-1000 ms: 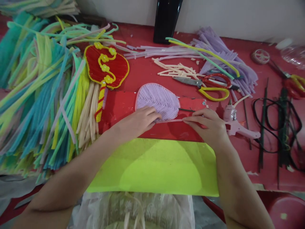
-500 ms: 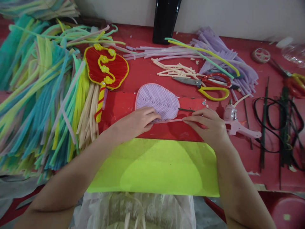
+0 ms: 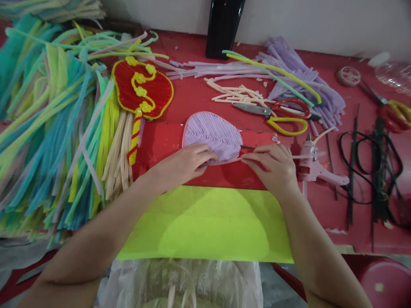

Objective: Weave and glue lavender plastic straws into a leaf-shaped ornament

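The lilac fan shape (image 3: 213, 134) looks fuzzy and ribbed, the scissors' blades (image 3: 252, 109) smooth metal, the black object (image 3: 224, 28) glossy.

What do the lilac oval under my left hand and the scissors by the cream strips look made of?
The lilac oval: matte, perhaps chenille stems, judging by its ridged rows. The scissors: grey blades, likely metal, with a dull sheen; red and yellow handles, probably plastic, from their smooth, even color.
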A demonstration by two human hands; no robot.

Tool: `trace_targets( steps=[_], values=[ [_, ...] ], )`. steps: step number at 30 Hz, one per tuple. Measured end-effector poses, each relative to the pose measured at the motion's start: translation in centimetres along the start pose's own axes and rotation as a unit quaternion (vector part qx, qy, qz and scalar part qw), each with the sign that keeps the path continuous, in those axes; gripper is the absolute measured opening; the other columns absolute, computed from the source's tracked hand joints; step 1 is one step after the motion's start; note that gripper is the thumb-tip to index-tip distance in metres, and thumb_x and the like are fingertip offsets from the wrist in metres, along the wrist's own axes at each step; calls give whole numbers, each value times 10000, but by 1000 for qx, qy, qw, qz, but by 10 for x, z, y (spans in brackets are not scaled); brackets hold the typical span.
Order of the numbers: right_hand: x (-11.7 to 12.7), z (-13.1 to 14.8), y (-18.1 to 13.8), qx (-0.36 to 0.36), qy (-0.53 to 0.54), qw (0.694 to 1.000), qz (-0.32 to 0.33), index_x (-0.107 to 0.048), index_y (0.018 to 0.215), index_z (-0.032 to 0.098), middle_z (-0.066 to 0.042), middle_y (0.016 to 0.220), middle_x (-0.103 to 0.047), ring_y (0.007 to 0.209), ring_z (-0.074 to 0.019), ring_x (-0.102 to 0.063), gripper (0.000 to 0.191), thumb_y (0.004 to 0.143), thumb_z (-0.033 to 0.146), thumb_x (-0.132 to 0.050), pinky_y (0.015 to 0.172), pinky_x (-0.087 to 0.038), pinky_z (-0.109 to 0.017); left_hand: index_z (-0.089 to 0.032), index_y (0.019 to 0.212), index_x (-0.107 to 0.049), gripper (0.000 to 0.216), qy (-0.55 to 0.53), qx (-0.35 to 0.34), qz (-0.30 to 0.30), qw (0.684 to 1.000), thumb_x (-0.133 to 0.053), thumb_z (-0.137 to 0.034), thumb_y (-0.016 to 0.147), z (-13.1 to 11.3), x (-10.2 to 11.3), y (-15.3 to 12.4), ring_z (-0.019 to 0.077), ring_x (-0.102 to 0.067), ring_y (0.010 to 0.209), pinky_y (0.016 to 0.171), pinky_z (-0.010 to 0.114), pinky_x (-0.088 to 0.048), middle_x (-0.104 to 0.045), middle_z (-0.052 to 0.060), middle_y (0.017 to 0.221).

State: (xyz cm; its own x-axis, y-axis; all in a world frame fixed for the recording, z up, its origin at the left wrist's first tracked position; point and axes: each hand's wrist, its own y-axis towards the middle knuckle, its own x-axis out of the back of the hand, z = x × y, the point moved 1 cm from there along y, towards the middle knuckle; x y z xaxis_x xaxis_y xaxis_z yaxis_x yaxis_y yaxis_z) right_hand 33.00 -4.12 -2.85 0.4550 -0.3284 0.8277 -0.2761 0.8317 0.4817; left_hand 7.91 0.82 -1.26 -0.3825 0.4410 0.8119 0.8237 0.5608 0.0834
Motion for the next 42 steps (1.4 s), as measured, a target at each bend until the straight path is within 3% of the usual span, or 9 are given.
trace_targets(
  steps=[14, 29, 36, 42],
  values=[
    [-10, 19, 4, 38, 21, 999, 25, -670, 837, 244, -13, 828, -688, 765, -156, -582, 54, 859, 259, -623, 747, -412, -324, -143, 989, -602, 150, 49, 10, -55, 997, -522, -116, 864, -5, -8, 4, 169, -588, 891, 800, 301, -478, -639, 64, 942],
    [-14, 30, 5, 45, -7, 999, -6, -670, 975, 252, -46, 936, -666, 848, -185, -583, 134, 848, 274, -632, 761, -427, -341, -141, 966, -596, 150, 63, 8, -71, 995, -527, -91, 843, -5, -11, 5, 165, -584, 870, 793, 294, -477, -636, 54, 923],
    [-20, 40, 7, 54, -5, 998, 40, -676, 975, 250, -39, 975, -676, 886, -190, -568, 140, 860, 245, -597, 814, -405, -350, -130, 958, -603, 131, 65, 13, -66, 996, -534, -110, 848, -5, -11, 6, 168, -582, 863, 793, 300, -481, -635, 57, 906],
    [-20, 42, 8, 65, 8, 997, 35, -683, 972, 247, -28, 949, -689, 884, -174, -563, 146, 869, 220, -584, 816, -401, -334, -139, 954, -601, 129, 62, 23, -57, 996, -521, -123, 854, -5, -10, 6, 170, -581, 866, 793, 305, -482, -629, 54, 895]
  ],
)
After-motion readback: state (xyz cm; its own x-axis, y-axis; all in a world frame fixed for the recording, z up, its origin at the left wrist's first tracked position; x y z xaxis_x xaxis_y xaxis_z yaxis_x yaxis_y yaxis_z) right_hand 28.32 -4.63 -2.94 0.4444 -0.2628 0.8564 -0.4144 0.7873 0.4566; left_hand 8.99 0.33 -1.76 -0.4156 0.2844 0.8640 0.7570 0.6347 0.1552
